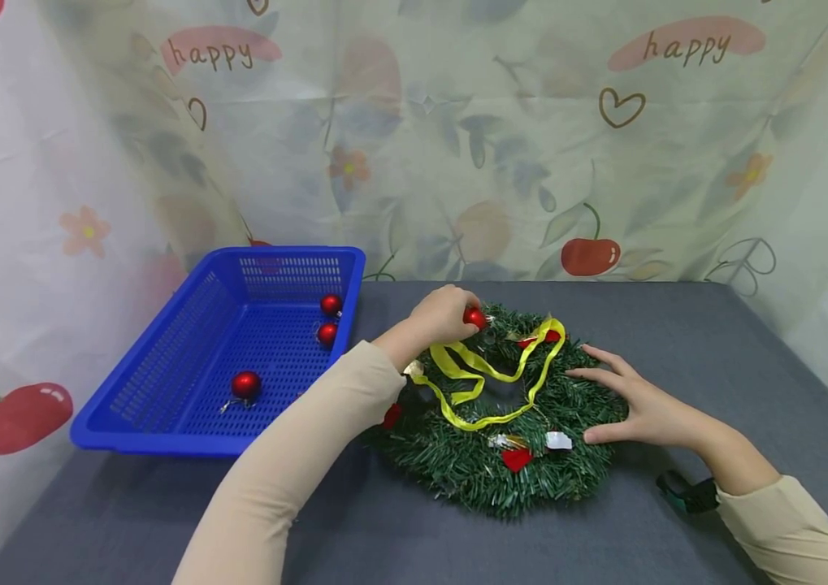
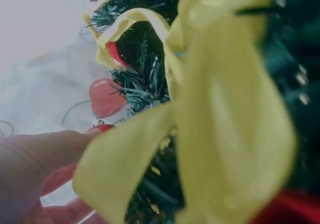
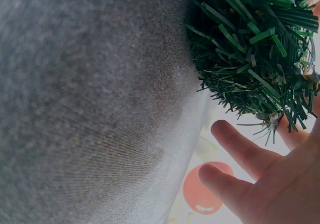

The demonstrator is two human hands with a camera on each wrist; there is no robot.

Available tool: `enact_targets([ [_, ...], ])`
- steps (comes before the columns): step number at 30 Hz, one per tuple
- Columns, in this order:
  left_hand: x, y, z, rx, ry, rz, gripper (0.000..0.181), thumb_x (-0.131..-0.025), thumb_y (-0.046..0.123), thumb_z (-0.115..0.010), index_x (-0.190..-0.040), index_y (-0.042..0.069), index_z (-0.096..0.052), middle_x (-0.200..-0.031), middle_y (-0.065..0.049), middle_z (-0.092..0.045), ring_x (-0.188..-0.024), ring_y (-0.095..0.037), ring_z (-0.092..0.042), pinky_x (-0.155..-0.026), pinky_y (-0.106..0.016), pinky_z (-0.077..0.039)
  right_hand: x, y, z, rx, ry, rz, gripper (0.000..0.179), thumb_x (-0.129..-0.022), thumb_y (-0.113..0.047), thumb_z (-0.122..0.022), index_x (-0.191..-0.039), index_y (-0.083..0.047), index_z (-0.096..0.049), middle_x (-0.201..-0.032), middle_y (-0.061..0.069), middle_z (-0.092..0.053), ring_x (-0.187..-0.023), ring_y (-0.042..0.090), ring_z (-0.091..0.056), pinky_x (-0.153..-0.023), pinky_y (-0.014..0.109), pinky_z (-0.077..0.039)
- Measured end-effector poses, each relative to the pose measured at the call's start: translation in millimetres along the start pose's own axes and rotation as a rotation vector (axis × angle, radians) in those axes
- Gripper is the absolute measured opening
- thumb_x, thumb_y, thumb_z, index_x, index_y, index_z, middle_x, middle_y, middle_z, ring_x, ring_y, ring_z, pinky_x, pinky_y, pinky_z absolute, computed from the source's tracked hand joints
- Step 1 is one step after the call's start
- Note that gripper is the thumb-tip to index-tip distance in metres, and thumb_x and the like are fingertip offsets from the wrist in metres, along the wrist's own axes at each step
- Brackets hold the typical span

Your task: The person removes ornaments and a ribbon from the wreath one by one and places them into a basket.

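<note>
A green tinsel wreath (image 1: 472,479) lies on the grey table, with a yellow ribbon (image 1: 487,423) looped loosely over it. My left hand (image 1: 443,315) pinches a red bauble (image 1: 475,318) at the wreath's far left part. In the left wrist view, the ribbon (image 2: 230,114) covers much of the wreath and only a sliver of the bauble (image 2: 102,127) shows. At the wreath's right side, my right hand (image 1: 636,406) has its fingers spread, thumb and fingertips against the greenery (image 3: 250,49). Small red pieces (image 1: 517,460) and a white tag (image 1: 558,440) sit among the needles.
A blue plastic basket (image 1: 165,444) stands on the left of the table. Inside are a red bauble (image 1: 246,384) near the middle and two more, one (image 1: 331,305) above another (image 1: 327,334), by its right wall. A printed curtain (image 1: 428,162) hangs behind the table.
</note>
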State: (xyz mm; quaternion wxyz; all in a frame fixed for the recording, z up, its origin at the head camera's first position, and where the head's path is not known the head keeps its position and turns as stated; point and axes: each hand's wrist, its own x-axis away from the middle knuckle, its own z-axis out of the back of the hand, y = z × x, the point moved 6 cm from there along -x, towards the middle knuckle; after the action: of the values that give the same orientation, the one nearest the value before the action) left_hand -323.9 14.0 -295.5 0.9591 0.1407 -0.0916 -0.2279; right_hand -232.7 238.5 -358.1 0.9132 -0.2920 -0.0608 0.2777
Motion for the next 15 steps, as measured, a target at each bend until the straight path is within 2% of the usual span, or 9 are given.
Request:
enact_targets([
  [5,7.3,-6.3,3.3,-0.001,-0.007,0.005,0.040,-0.091,0.022,-0.060,-0.130,0.013,-0.055,-0.130,-0.009,-0.055,-0.112,-0.023,-0.055,-0.087,-0.032,-0.049,-0.1,-1,0,-0.002,-0.001,-0.002,0.072,-0.076,-0.034,-0.076,-0.136,-0.011,-0.044,-0.152,0.024,-0.010,-0.132,0.052,-0.020,-0.089,0.069,-0.035],
  [15,20.5,-15.6,12.4,-0.008,-0.012,-0.030,0.041,-0.091,0.020,-0.060,-0.131,0.011,-0.055,-0.128,-0.012,-0.056,-0.116,-0.026,-0.052,-0.089,-0.035,-0.048,-0.5,1,0,-0.002,-0.003,-0.005,0.071,-0.077,-0.035,-0.075,-0.137,-0.012,-0.044,-0.152,0.023,-0.010,-0.133,0.052,-0.020,-0.089,0.069,-0.035],
])
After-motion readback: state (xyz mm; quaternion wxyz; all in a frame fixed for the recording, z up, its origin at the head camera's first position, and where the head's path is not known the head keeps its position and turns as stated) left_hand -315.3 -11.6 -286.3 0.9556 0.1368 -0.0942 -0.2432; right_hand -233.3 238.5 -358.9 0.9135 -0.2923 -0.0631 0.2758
